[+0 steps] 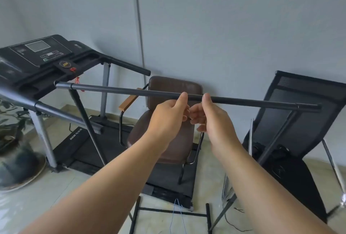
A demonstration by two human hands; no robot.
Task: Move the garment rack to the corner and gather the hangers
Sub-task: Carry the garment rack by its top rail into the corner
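The garment rack's dark top bar [252, 102] runs across the middle of the view, from the treadmill on the left to the mesh chair on the right. Its slanted legs [88, 121] drop to a black base frame [168, 211] on the floor. My left hand [168, 116] and my right hand [213, 121] meet side by side at the bar's middle. Both thumbs press on the bar and the fingers curl just beneath it. A thin blue wire [177, 213] hangs near the base frame; I cannot tell what it is. No hanger shows clearly.
A treadmill [37, 56] stands at the left against the wall. A brown armchair [174, 87] sits on its belt behind the bar. A black mesh chair [303, 106] leans at the right. A potted plant [13, 140] is at far left. A pipe [139, 24] marks the corner.
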